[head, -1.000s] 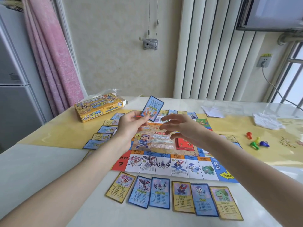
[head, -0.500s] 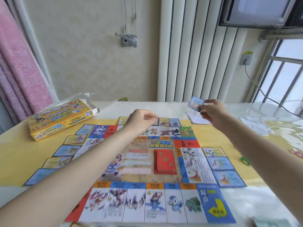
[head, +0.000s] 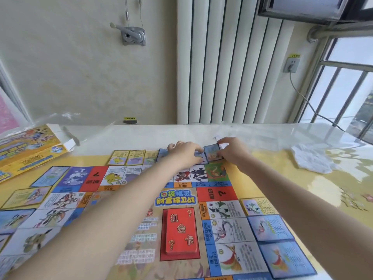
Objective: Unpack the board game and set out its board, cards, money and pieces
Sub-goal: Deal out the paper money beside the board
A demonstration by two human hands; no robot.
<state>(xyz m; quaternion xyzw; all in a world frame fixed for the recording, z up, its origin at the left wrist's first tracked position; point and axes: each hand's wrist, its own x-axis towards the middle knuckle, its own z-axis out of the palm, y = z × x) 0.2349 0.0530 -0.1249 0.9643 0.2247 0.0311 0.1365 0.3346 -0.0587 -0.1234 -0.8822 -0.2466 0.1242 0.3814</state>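
The game board (head: pixel 175 201) lies flat on the table, with a red card deck (head: pixel 181 231) on its centre. Property cards ring it: yellow ones (head: pixel 126 157) along the far edge, blue ones (head: pixel 270 227) on the right, more on the left. My right hand (head: pixel 234 151) pinches a blue card (head: pixel 213 152) just above the table past the board's far right corner. My left hand (head: pixel 185 152) rests fingers-down on cards at the far edge, right next to it.
The yellow game box (head: pixel 26 148) lies open at the far left. A crumpled white wrapper (head: pixel 310 158) sits at the right on the yellow table cover. A radiator and wall stand right behind the table's far edge.
My head has leaned forward over the board. The right hand brought the blue card down to the board's far right corner. The left hand reached to the far row beside it.
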